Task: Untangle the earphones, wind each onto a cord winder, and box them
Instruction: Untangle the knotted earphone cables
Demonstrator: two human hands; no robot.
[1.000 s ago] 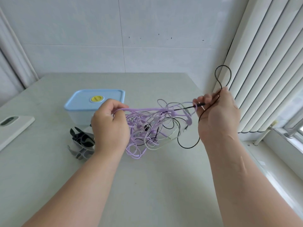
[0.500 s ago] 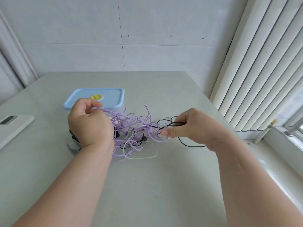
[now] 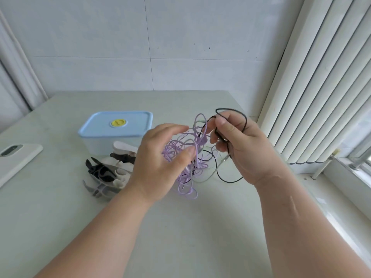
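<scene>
Pale tabletop point(image 3: 180, 227), head view: a person's left hand point(image 3: 158, 163) grips a knot of purple, white and black earphones point(image 3: 188, 189) just above the surface, while the right hand point(image 3: 241, 149) pinches a loop of black cord point(image 3: 228, 180) at the knot's edge. Nothing looks separated yet. The cord winders point(image 3: 104, 173) lie bare beside the lidded blue box point(image 3: 96, 130); winding and boxing are both left to do.

box point(image 3: 112, 137): smooth translucent plastic, blue lid | earphone cords point(image 3: 186, 157): rubbery, matt | table point(image 3: 180, 237): smooth, faint sheen
</scene>
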